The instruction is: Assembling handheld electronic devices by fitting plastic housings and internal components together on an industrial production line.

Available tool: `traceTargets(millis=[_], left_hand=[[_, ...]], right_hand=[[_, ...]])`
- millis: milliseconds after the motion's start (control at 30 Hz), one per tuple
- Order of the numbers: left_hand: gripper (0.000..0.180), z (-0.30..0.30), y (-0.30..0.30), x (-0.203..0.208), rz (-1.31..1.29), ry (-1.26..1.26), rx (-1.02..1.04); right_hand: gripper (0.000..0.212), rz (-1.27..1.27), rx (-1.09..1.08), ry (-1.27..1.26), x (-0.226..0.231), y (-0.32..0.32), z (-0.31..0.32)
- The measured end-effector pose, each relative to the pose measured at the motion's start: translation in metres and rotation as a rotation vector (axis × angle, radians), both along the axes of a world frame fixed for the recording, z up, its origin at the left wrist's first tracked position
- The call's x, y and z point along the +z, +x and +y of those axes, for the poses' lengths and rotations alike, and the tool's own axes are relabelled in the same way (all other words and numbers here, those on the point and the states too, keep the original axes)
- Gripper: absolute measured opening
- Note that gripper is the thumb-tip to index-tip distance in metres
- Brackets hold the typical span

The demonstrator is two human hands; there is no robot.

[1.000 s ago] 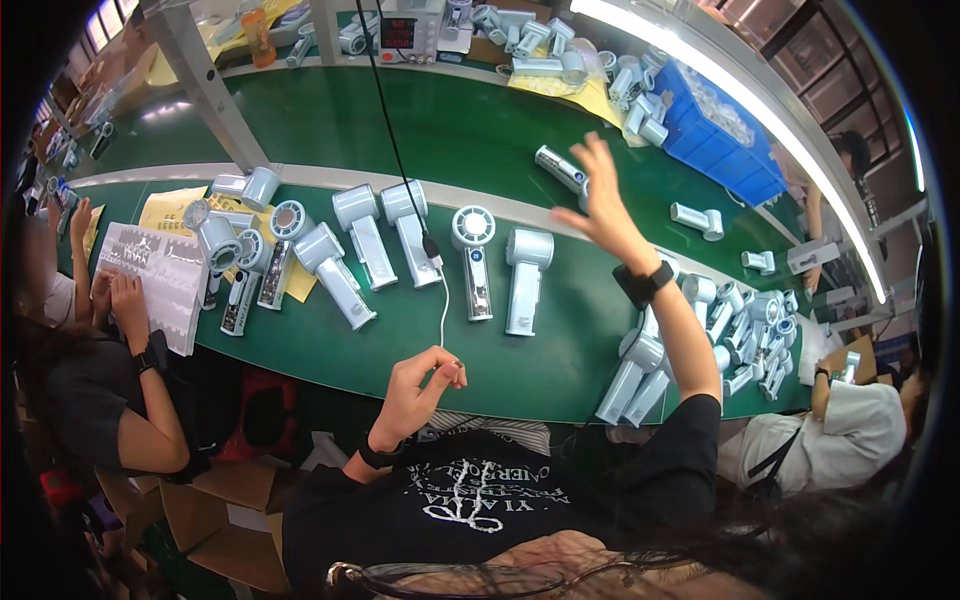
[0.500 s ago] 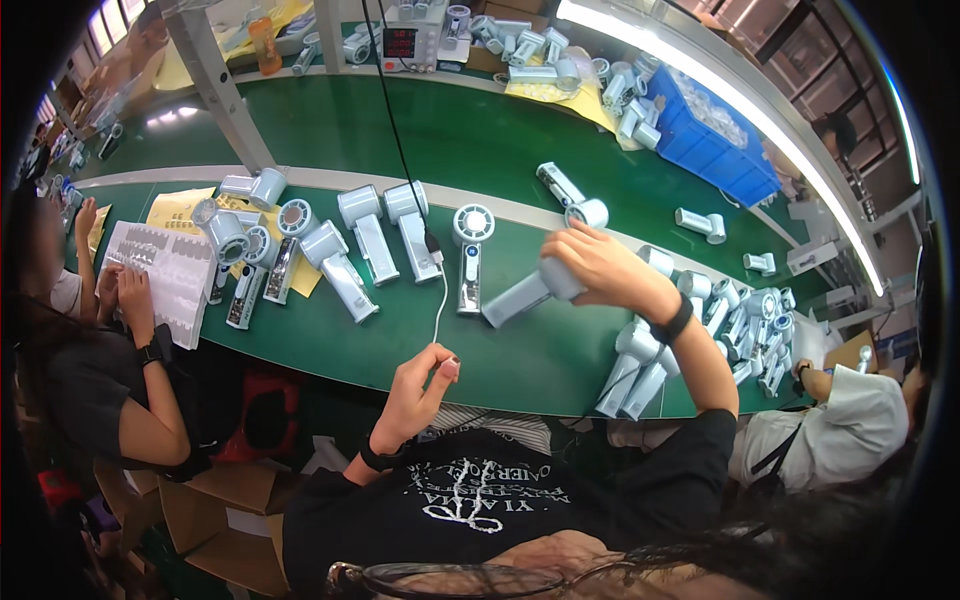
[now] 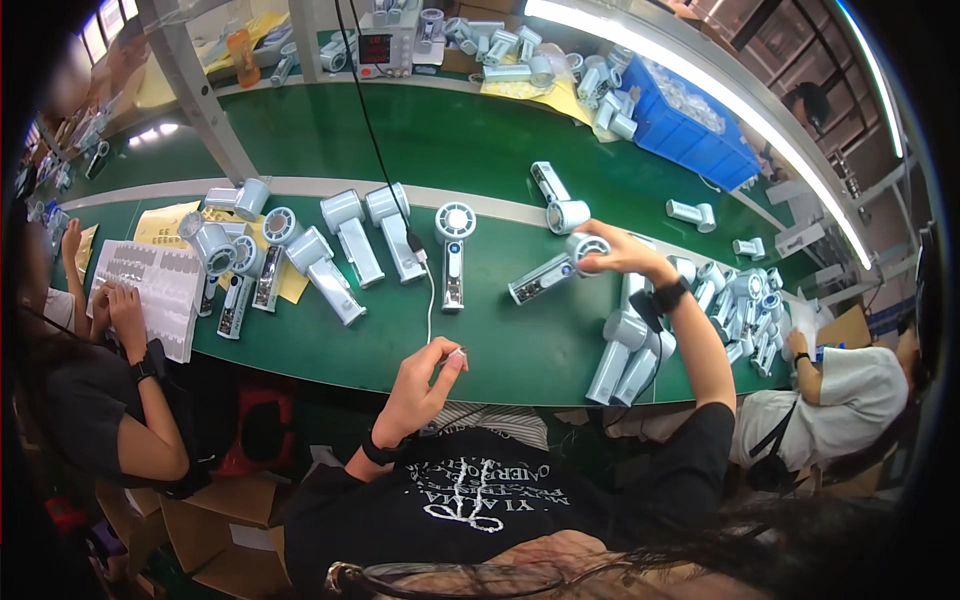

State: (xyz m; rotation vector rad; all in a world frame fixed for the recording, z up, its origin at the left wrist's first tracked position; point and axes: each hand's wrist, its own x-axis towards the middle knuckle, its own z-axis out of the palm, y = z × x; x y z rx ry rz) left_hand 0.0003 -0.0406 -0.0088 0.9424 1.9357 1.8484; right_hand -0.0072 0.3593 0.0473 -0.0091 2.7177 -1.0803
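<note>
My right hand point(image 3: 632, 252) grips a pale blue handheld fan point(image 3: 543, 279) by its round head. The handle points to the lower left, and its uncovered side with the inner parts faces up. Closer to the table's front edge, my left hand point(image 3: 416, 388) pinches the end of a thin white cable point(image 3: 431, 312); its tip is mostly hidden by the fingers. That cable runs up to a black connector point(image 3: 416, 246) on a hanging black cord. Between my hands, farther back, lies another fan point(image 3: 454, 262) with its handle open and grille up.
Several fans lie in a row at left, such as one fan point(image 3: 328, 280). More fans point(image 3: 628, 345) lie beside my right forearm, with a heap point(image 3: 745, 310) beyond. A blue bin point(image 3: 690, 120) stands at the back right. Co-workers sit on both sides.
My right hand has turned its fan over, so the grille and uncovered handle side now show instead of the smooth back. My left hand still pinches the cable.
</note>
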Motion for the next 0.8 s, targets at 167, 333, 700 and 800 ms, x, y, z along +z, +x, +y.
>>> traceTargets(millis=[167, 333, 700, 800], left_hand=[[0.014, -0.002, -0.001, -0.008, -0.018, 0.036, 0.053], [0.015, -0.008, -0.005, -0.006, -0.035, 0.023, 0.090], [0.017, 0.016, -0.011, 0.004, -0.091, 0.095, 0.065], [0.015, 0.034, -0.011, 0.016, -0.024, 0.158, 0.042]], right_hand=[[0.057, -0.111, 0.000, -0.065, -0.030, -0.038, 0.025], [0.054, -0.147, -0.261, -0.358, -0.035, -0.049, 0.039], [0.058, 0.151, -0.196, -0.488, 0.029, 0.013, -0.021], [0.059, 0.198, -0.154, -0.607, 0.036, 0.041, -0.052]])
